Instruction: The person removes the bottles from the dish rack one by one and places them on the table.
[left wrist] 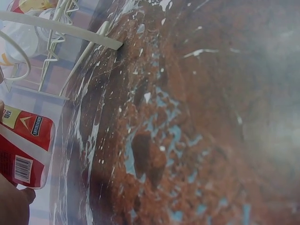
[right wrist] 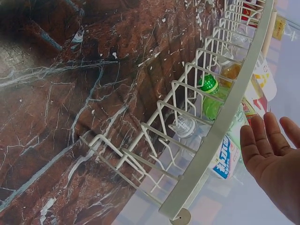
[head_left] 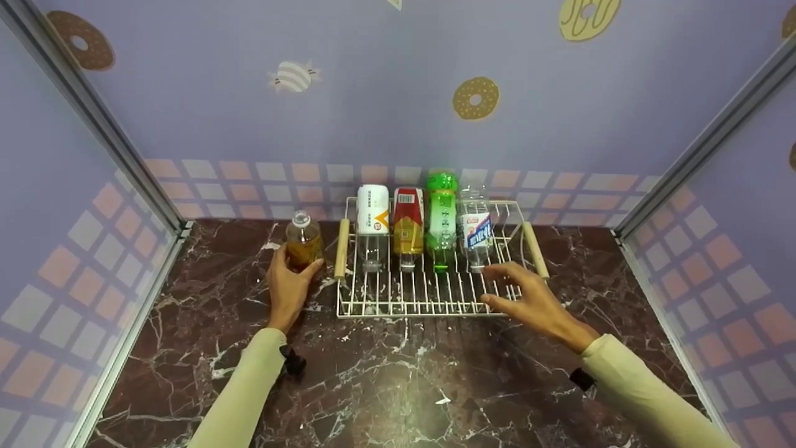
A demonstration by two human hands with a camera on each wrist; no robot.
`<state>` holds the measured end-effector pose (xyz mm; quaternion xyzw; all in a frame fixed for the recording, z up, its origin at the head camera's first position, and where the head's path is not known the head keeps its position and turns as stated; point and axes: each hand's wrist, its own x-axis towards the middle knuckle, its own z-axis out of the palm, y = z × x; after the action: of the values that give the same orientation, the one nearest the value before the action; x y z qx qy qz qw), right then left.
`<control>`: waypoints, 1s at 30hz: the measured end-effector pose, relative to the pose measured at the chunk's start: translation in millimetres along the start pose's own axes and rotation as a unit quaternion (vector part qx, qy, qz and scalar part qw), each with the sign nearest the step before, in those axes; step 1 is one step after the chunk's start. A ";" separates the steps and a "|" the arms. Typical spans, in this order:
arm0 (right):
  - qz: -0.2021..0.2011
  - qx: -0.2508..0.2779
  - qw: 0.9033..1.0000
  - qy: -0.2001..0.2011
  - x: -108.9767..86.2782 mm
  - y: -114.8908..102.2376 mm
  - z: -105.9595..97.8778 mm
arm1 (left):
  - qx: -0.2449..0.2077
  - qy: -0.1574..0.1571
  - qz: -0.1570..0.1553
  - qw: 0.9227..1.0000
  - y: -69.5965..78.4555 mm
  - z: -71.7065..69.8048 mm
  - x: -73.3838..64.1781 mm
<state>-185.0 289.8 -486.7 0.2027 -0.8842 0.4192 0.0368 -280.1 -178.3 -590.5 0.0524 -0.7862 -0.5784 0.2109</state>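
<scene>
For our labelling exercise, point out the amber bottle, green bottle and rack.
Amber bottle [head_left: 304,245]: head view, its side.
Green bottle [head_left: 442,219]: head view, its side.
Rack [head_left: 342,249]: head view, left wooden handle.

Wire rack [head_left: 426,315], the clock's centre: white, with pale tan wooden handles [head_left: 342,249]
Held bottle [head_left: 305,244], 9 o'clock: clear shoulder, amber beneath; red label with white band and barcode in the left wrist view
Inverted bottle [head_left: 373,214], 10 o'clock: white label, orange mark, clear neck
Red-and-gold bottle [head_left: 408,224], 11 o'clock: red above gold
Green bottle [head_left: 442,218], past 12 o'clock: bright green
Clear bottle [head_left: 478,229], 2 o'clock: white, blue and red label
Tabletop [head_left: 398,373], 6 o'clock: dark maroon, white marble veining
Back wall [head_left: 385,124], 12 o'clock: lavender, pink-and-white checks, brown doughnuts
Sleeves [head_left: 245,379]: pale cream
</scene>
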 end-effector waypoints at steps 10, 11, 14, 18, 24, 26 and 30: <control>-0.011 0.006 1.000 0.011 -1.5 4.2 -3.4 | -0.004 -0.005 -0.008 1.000 0.3 4.3 -1.1; -0.010 0.007 1.000 0.011 -1.6 4.6 -3.7 | -0.004 -0.005 -0.009 1.000 0.1 4.8 -1.3; -0.004 0.008 1.000 0.011 -2.9 4.7 -4.4 | 0.001 -0.003 -0.010 1.000 -2.2 5.9 -1.4; 0.001 0.001 1.000 0.012 -4.5 5.5 -6.0 | 0.009 0.006 -0.013 1.000 -7.4 7.5 -0.4; 0.002 -0.003 1.000 0.013 -6.1 8.2 -6.4 | 0.008 0.015 -0.022 1.000 -14.7 8.2 1.1; 0.002 -0.002 1.000 0.014 -6.5 8.7 -6.6 | 0.008 0.015 -0.022 1.000 -15.5 8.4 1.5; 0.002 -0.003 1.000 0.017 -6.7 9.7 -7.2 | 0.015 0.007 -0.017 1.000 -14.3 8.8 1.6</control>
<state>-183.4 302.9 -490.8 0.1934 -0.8852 0.4199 0.0514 -287.4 -175.7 -605.5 0.0731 -0.7922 -0.5699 0.2055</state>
